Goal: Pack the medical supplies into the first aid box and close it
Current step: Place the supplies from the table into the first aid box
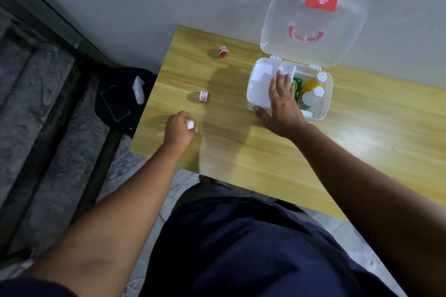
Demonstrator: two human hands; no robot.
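The clear first aid box (326, 101) stands open on the wooden table (265, 164), its lid (313, 29) with a red handle and red latch leaning back against the wall. Inside lie a yellow bottle (311, 84), a white bottle (311, 97) and a green pack (297, 84). A white divided tray (259, 84) sits in the box's left half. My right hand (282, 103) lies flat on that tray, thumb over the front rim. My left hand (179, 129) is closed around a small white roll (190, 124) near the table's left edge. Two red-and-white tape rolls (222, 52) (204, 96) lie loose on the table.
Left of the table, a black bag (125, 94) on the floor carries a phone (115, 106) and a white object (138, 90). A dark stair or frame runs along the far left. The wall stands right behind the box.
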